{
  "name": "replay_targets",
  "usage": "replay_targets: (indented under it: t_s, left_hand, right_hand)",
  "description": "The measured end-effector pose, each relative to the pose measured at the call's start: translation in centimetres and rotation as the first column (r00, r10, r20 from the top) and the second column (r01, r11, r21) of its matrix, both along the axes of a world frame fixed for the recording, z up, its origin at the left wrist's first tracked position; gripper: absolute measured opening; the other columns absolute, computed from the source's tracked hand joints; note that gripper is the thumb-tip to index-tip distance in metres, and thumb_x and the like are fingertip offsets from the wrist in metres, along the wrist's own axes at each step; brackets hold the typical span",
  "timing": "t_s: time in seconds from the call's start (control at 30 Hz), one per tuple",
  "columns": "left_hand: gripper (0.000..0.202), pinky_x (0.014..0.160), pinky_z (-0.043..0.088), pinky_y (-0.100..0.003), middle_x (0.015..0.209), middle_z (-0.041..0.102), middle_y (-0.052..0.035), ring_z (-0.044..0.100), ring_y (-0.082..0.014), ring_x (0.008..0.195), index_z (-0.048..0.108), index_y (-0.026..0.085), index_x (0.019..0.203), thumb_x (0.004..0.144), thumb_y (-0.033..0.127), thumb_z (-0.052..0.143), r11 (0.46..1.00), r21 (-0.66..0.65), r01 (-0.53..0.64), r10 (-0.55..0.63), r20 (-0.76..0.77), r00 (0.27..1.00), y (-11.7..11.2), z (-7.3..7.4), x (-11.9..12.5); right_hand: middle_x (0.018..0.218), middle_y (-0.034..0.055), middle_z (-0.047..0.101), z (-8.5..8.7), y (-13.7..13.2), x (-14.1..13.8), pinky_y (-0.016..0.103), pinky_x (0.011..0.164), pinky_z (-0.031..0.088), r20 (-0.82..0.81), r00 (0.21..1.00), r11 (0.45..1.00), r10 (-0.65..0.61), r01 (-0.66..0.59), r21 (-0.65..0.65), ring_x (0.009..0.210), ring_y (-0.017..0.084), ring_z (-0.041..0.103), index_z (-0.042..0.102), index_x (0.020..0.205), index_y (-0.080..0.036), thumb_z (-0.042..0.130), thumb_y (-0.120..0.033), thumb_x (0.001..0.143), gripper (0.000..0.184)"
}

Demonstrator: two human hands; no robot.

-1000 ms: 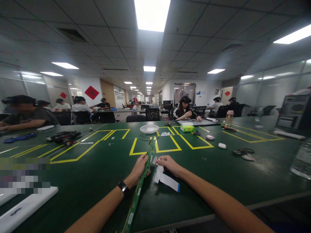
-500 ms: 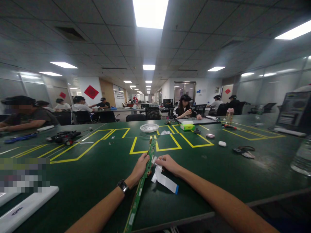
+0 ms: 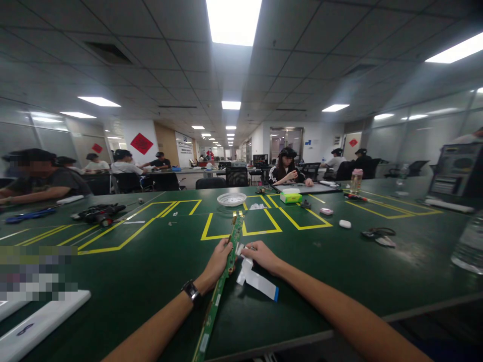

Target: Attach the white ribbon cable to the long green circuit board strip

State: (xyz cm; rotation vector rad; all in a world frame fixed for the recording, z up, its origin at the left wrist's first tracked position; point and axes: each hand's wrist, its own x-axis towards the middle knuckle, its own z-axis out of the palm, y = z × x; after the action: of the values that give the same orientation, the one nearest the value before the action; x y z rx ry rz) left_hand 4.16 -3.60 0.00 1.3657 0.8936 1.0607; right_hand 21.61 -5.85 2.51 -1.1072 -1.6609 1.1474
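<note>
A long, narrow green circuit board [image 3: 213,312] slants up from the table's front edge toward the middle. My left hand [image 3: 219,261] is closed around its upper part, thumb on top, with a dark watch on the wrist. At the board's right side, my right hand [image 3: 260,255] pinches the upper end of a white flat ribbon cable [image 3: 260,284]. The cable is folded and hangs down to the right, ending in a blue tip. Whether its pinched end is joined to the board is hard to see.
A white basket [image 3: 231,200] stands beyond the board, near a green tissue pack [image 3: 290,197]. Black tools [image 3: 100,213] lie at left, white panels [image 3: 49,327] at front left. A water bottle [image 3: 470,244] stands at right. A person [image 3: 289,168] sits across the green table [image 3: 158,271].
My hands and the board stay almost in place. The ribbon cable's loose end has shifted very slightly to the right.
</note>
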Motion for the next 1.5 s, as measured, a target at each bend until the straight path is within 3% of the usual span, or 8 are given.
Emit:
replay_targets:
  t_s: [0.67, 0.93, 1.0, 1.1, 1.2, 1.5]
  left_hand:
    - [0.038, 0.034, 0.037, -0.016, 0.056, 0.052, 0.0073, 0.047, -0.0081, 0.036, 0.044, 0.021, 0.099, 0.083, 0.055, 0.050, 0.999, 0.004, -0.034, 0.034, -0.023, 0.999, -0.3, 0.5, 0.1]
    - [0.039, 0.036, 0.037, -0.017, 0.058, 0.052, 0.0071, 0.046, -0.0084, 0.038, 0.045, 0.020, 0.106, 0.087, 0.054, 0.043, 0.999, 0.038, -0.004, 0.008, -0.115, 0.993, -0.6, 0.5, 0.0]
    - [0.041, 0.042, 0.041, -0.019, 0.060, 0.054, 0.0056, 0.050, -0.0096, 0.043, 0.048, 0.020, 0.108, 0.088, 0.054, 0.042, 0.997, 0.072, 0.035, -0.022, -0.166, 0.986, -0.6, 0.5, -0.2]
    - [0.041, 0.068, 0.051, -0.026, 0.083, 0.065, -0.0020, 0.063, -0.0155, 0.075, 0.054, 0.019, 0.111, 0.088, 0.052, 0.043, 0.978, 0.199, 0.062, -0.015, -0.226, 0.974, -0.5, 0.6, -0.5]
    - [0.041, 0.090, 0.046, -0.032, 0.104, 0.065, -0.0051, 0.059, -0.0200, 0.101, 0.056, 0.020, 0.114, 0.090, 0.050, 0.041, 0.956, 0.280, 0.085, -0.009, -0.262, 0.965, -0.5, 0.7, -0.6]
    - [0.047, 0.099, 0.040, -0.035, 0.113, 0.063, -0.0069, 0.054, -0.0226, 0.111, 0.053, 0.018, 0.119, 0.089, 0.052, 0.041, 0.942, 0.306, 0.137, -0.049, -0.278, 0.959, -0.9, 0.9, -0.5]
  right_hand:
    - [0.050, -0.0046, 0.050, -0.7, 0.3, 0.0, 0.021, 0.049, 0.030, -0.044, 0.999, 1.000, 0.018, -0.018, 0.004, 0.047, 0.008, 0.042, 0.055, 0.060, -0.015, 0.063, -0.049, 0.076, 0.038]
    - [0.051, -0.0047, 0.050, -0.9, 0.4, 0.1, 0.021, 0.049, 0.031, -0.033, 0.999, 1.000, 0.017, -0.017, -0.002, 0.048, 0.008, 0.042, 0.057, 0.063, -0.014, 0.062, -0.050, 0.076, 0.039]
    - [0.053, -0.0042, 0.052, -0.9, 0.4, 0.1, 0.021, 0.050, 0.032, -0.003, 1.000, 1.000, -0.012, 0.012, -0.005, 0.049, 0.009, 0.044, 0.059, 0.065, -0.014, 0.062, -0.048, 0.076, 0.036]
    - [0.055, -0.0034, 0.054, -0.9, 0.5, 0.2, 0.022, 0.052, 0.034, 0.034, 0.999, 1.000, -0.027, 0.027, -0.003, 0.051, 0.009, 0.045, 0.060, 0.068, -0.013, 0.063, -0.046, 0.075, 0.033]
    - [0.055, -0.0039, 0.052, -1.0, 0.6, 0.3, 0.022, 0.053, 0.033, 0.050, 0.999, 1.000, 0.012, -0.014, 0.023, 0.052, 0.009, 0.043, 0.059, 0.066, -0.013, 0.061, -0.046, 0.076, 0.034]
    - [0.055, -0.0044, 0.045, -1.1, 1.1, 1.1, 0.022, 0.053, 0.029, 0.189, 0.978, 0.980, 0.091, -0.121, 0.155, 0.054, 0.009, 0.038, 0.056, 0.063, -0.014, 0.054, -0.052, 0.082, 0.042]
